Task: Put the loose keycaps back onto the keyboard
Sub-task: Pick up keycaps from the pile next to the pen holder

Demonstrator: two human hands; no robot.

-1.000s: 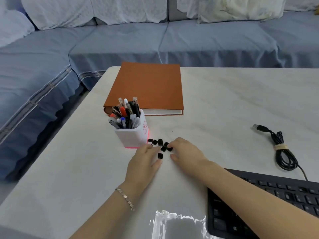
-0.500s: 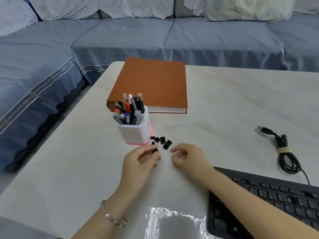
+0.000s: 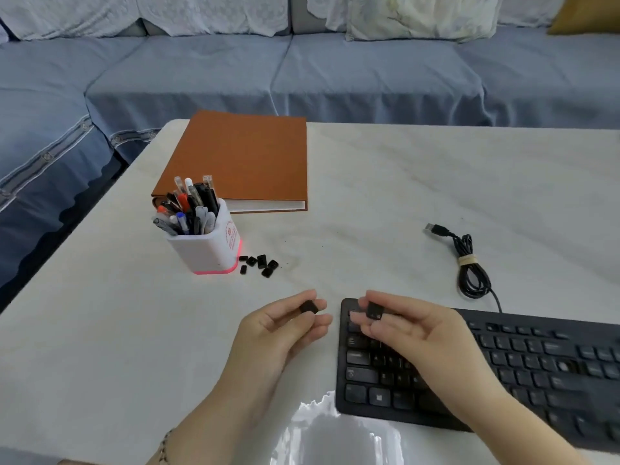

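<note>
- A person's left hand (image 3: pixel 278 330) hovers above the pale marbled counter (image 3: pixel 402 196), just left of a black plastic full-size keyboard (image 3: pixel 536 364). Its fingers (image 3: pixel 292 301) and thumb pinch a small black square keycap (image 3: pixel 308 308).
- The right hand (image 3: pixel 412 333) is raised over the keyboard's far left corner with the palm turned partly upward. It grips a second black keycap (image 3: pixel 374 311) between fingertips and thumb.
- Both held keycaps sit at about the same height, close to each other, and neither is seated on the keyboard.
- The keyboard lies at an angle on the near right of the counter and runs out of the picture at the right edge. Blur hides which of its key positions stand bare.
- A small cluster of loose black keycaps (image 3: pixel 260 263) lies on the counter just beside the glowing pink base of a white square pen pot (image 3: pixel 208 253), well apart from the keyboard.
- The pen pot stands upright, crammed with black, white, orange and blue pens.
- Behind the pot, a closed orange-brown hardcover book (image 3: pixel 245 159) lies flat near the counter's far left corner.
- A coiled black USB cable (image 3: pixel 469 263), bound with a pale tie, rests on the counter beyond the keyboard's far edge, its plug lying loose.
- A thin beaded bracelet (image 3: pixel 164 444) circles the left wrist.
- A blue-covered sofa (image 3: pixel 302 72) wraps round the counter's far and left sides, draped with white lace throws and a pale patterned cushion (image 3: pixel 419 18).
</note>
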